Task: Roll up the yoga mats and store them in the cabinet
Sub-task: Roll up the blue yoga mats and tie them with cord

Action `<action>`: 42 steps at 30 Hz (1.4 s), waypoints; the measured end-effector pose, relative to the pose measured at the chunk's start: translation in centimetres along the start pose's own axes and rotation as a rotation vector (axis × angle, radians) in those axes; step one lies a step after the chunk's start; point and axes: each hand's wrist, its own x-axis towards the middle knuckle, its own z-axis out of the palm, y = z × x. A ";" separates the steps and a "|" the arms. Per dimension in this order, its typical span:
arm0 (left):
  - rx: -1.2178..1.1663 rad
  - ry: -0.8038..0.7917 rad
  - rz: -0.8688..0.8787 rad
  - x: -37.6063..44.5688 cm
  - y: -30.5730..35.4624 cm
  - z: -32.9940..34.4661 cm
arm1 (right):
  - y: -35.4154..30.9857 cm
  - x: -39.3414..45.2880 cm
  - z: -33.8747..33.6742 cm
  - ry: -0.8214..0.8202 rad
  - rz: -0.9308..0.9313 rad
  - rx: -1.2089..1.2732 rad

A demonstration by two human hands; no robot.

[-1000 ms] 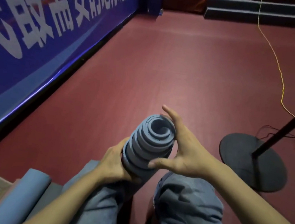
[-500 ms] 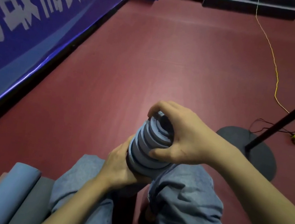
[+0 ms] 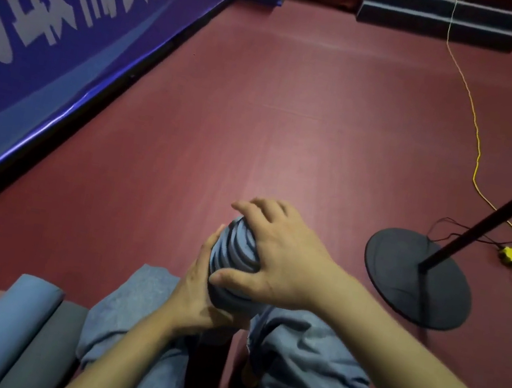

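Note:
A rolled blue yoga mat stands on end between my knees, its spiral end stepped out like a cone. My left hand grips the roll's side from the left. My right hand lies over the top end, palm down, fingers spread and thumb against the near side. The roll's lower part is hidden behind my hands and legs. At the lower left lie two more rolled mats side by side, a blue mat and a grey mat.
Dark red floor stretches ahead. A blue banner wall runs along the left. A standing fan has its round black base at the right, with a yellow cable and plug beside it. Dark steps sit at the back.
My right hand moved from beside the spiral end onto its top and flattened over it. The stepped-out coil has been pushed down and is shorter. The view tilted slightly.

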 end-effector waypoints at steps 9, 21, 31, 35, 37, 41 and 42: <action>0.047 0.056 -0.039 -1.2 -0.3 -1.3 | -2.8 0.5 1.9 0.046 -0.042 -0.062; 0.105 0.202 0.103 -2.7 1.7 -1.2 | -3.5 -0.8 -2.4 0.007 -0.090 -0.102; 0.036 0.124 -0.003 -1.9 0.3 -0.4 | -1.1 2.7 1.7 -0.050 0.000 -0.149; 0.076 0.117 0.011 -0.9 0.4 0.5 | -1.3 3.9 2.3 -0.069 0.014 -0.112; 0.032 0.138 -0.014 -0.3 -0.5 0.5 | -1.6 4.1 2.8 -0.063 0.006 -0.117; 0.036 0.203 -0.036 -0.5 -0.2 0.5 | -2.7 3.2 3.6 -0.071 0.003 -0.123; 0.070 0.237 -0.033 -0.7 0.2 0.5 | -2.8 3.0 3.1 -0.072 -0.012 -0.119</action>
